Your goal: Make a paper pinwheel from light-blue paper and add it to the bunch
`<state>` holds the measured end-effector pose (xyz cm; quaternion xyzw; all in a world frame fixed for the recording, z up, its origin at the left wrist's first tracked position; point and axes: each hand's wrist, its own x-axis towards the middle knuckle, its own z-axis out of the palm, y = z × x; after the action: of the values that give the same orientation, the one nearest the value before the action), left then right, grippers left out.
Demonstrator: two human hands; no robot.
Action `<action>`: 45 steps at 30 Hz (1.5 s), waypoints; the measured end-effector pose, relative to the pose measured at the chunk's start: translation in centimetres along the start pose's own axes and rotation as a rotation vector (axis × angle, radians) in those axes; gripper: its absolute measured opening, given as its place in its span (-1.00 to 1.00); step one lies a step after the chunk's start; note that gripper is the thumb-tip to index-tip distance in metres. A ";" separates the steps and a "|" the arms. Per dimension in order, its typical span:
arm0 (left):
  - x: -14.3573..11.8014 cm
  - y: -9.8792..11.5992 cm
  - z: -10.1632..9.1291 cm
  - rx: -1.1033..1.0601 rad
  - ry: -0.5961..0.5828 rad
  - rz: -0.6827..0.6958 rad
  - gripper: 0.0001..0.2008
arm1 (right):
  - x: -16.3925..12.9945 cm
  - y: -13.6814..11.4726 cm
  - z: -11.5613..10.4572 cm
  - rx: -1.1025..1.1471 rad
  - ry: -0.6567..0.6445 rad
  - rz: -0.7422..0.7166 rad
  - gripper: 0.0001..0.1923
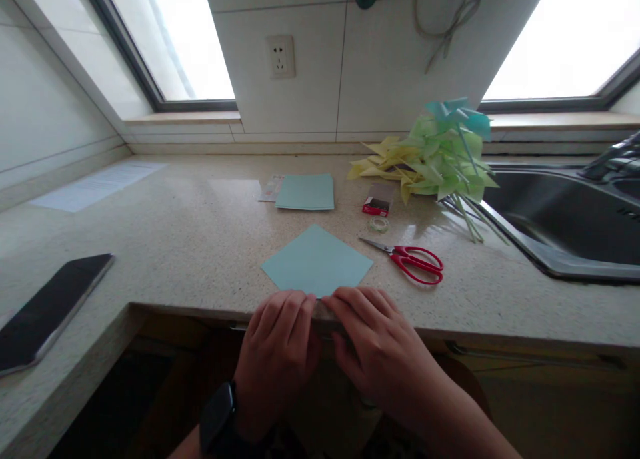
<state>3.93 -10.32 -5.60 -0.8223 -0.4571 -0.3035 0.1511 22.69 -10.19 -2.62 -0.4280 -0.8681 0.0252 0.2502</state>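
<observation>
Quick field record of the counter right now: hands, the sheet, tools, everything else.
left hand: fingers on near corner of the blue sheet, at counter edge; dark watch on wrist
right hand: fingers on the same corner
blue sheet: flat, turned like a diamond
scissors: red handles, right of sheet, closed
tape roll: beside red box
paper stack: behind sheet
pinwheels: heaped by sink
phone: far left

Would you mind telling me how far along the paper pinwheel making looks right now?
Done: a pile of finished pinwheels lies by the sink. In hand: the left hand and right hand press the near corner of one blue sheet at the counter edge; it looks uncut. Left: red scissors lie untouched, and a stack of blue sheets waits behind.
</observation>
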 end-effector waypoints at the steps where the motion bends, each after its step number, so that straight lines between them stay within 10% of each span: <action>1: 0.1 0.0 0.0 -0.004 -0.004 -0.007 -0.73 | 0.0 0.0 0.0 -0.003 -0.006 0.006 -0.66; 45: -0.5 0.0 0.1 -0.017 -0.038 0.003 -0.58 | 0.5 -0.2 0.0 -0.016 -0.025 0.027 -0.56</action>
<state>3.76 -10.66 -6.02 -0.8299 -0.4559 -0.2914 0.1360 22.24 -9.94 -2.34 -0.4412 -0.8656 0.0270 0.2353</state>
